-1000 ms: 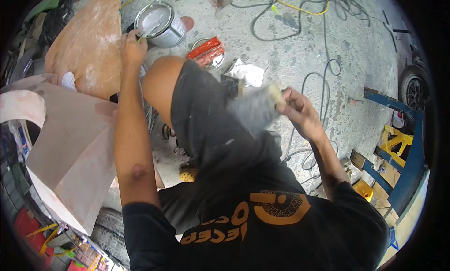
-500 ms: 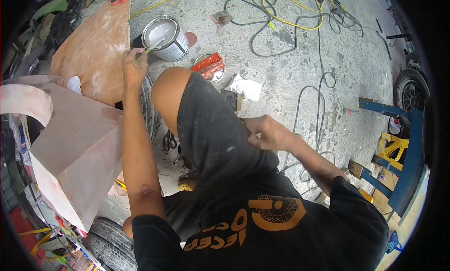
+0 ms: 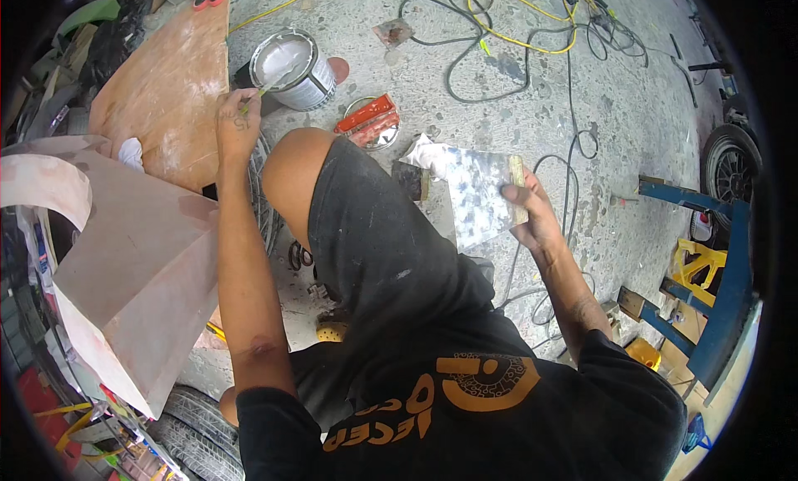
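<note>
My left hand [image 3: 237, 119] is closed on a thin green-handled stick [image 3: 252, 103], reaching toward an open metal can [image 3: 303, 90] of pale grey compound. My right hand [image 3: 536, 219] grips the wooden edge of a shiny, smeared metal spreader plate [image 3: 478, 198], thumb on its face, to the right of my bent knee [image 3: 287, 173]. Just beyond the knee are a red plastic spreader [image 3: 374, 111] on a round lid, a crumpled white cloth [image 3: 420, 152] partly behind the plate and a dark block [image 3: 407, 180].
An orange-brown panel [image 3: 150, 90] and a grey-pink shaped piece [image 3: 141, 265] lie at left, above tyres [image 3: 191, 431]. Cords [image 3: 524, 86] loop over the concrete floor. At right are a blue steel frame [image 3: 723, 306], a wheel [image 3: 731, 165] and a yellow stand [image 3: 698, 265].
My right hand went in to my thigh and has since moved back out to the right, the plate's face now showing. My left hand is slightly lower in view than a second ago.
</note>
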`<move>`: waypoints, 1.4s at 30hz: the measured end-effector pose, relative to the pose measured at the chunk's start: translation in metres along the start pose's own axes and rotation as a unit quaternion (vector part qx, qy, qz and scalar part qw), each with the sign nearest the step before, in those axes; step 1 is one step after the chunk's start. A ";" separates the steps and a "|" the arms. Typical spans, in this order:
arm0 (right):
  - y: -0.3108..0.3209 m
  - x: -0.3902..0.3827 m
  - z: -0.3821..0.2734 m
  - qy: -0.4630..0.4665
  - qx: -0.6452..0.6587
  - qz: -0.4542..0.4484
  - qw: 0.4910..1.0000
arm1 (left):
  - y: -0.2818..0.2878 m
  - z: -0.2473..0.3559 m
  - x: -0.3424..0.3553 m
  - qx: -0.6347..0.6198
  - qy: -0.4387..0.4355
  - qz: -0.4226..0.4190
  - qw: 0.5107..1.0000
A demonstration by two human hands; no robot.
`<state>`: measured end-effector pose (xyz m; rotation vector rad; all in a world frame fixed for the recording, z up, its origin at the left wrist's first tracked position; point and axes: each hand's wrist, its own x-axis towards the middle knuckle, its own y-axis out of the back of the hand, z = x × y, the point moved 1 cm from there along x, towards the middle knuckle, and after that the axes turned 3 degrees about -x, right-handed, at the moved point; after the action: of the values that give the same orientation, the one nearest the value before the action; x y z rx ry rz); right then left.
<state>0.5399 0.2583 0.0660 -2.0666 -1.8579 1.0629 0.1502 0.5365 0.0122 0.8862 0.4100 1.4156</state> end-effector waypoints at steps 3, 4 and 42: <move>0.002 0.002 0.012 -0.028 -0.002 -0.016 0.999 | 0.003 -0.002 -0.005 -0.007 0.016 -0.002 1.000; 0.010 0.001 0.025 -0.060 0.019 -0.076 0.995 | 0.003 -0.004 -0.005 -0.005 0.014 0.000 1.000; -0.039 0.352 0.065 0.058 -0.091 0.041 0.993 | -0.003 -0.015 0.019 0.049 0.012 -0.054 0.997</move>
<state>0.4605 0.5699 -0.0970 -2.2704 -1.8905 0.7970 0.1445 0.5589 0.0055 0.9124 0.5415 1.3162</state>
